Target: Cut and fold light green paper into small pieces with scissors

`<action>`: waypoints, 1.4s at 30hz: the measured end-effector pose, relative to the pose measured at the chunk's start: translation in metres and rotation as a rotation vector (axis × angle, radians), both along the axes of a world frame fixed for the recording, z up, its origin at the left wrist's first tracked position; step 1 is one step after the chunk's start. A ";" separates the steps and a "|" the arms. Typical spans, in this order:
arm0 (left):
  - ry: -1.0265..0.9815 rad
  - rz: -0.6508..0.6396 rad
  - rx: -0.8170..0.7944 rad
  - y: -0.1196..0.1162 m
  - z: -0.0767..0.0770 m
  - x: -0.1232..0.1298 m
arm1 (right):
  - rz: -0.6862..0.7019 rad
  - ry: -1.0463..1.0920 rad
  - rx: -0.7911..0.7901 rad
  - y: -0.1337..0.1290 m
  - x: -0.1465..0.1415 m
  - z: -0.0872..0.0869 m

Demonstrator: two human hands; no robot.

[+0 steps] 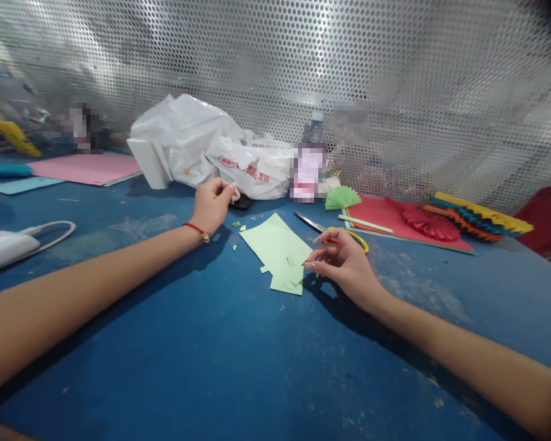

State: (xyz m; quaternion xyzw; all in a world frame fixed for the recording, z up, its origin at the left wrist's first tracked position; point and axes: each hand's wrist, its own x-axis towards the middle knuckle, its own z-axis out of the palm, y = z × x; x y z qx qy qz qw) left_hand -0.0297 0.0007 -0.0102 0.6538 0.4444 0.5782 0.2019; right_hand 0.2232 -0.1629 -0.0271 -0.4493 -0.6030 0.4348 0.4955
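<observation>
My left hand (212, 203), with a red cord bracelet at its wrist, pinches a small whitish ring (236, 194) that looks like a roll of tape. Beneath those fingers lies a dark flat object (242, 202), partly hidden. A pale green sheet of paper (275, 245) with cut edges rests between my hands, small offcuts on it and around its left side. At its right edge hovers my right hand (344, 266), fingers curved and apart, holding nothing visible. Scissors (310, 222) with yellow and red handles lie behind the right hand, which partly covers them.
White plastic bags (188, 135) stand against the perforated metal wall (266, 61). At right are a green paper fan (342, 198), red paper (371, 211) and folded paper strips (482, 214). A bottle (316, 125) stands behind. Pink paper (87, 166) and a white cabled device (9, 248) lie left.
</observation>
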 end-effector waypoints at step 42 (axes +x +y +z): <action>0.543 -0.206 0.066 0.004 -0.014 -0.008 | 0.041 0.009 -0.041 0.003 -0.001 -0.002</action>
